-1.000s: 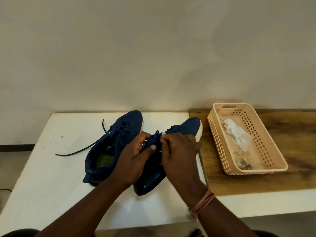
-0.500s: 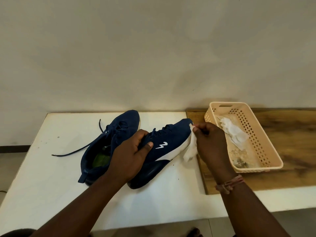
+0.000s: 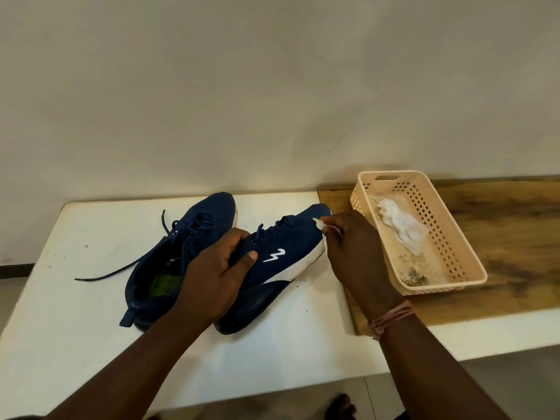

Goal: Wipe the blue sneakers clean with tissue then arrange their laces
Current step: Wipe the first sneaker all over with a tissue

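Two blue sneakers lay side by side on the white table (image 3: 60,313), toes toward the wall. Nearest, the left hand (image 3: 212,277) curled round the collar of the right-hand sneaker (image 3: 281,256), tilted onto its side so its white logo and sole edge showed, thumb pressed on the upper. Just beyond, the right hand (image 3: 354,253) pinched one crumpled tissue (image 3: 321,225) against that shoe's toe; a thread bracelet (image 3: 391,318) ringed the wrist. The left-hand sneaker (image 3: 181,247) sat upright, one loose lace (image 3: 112,272) trailing leftward. Farther right, one peach basket (image 3: 454,237) on a wooden board (image 3: 515,225) held another used tissue (image 3: 403,225).
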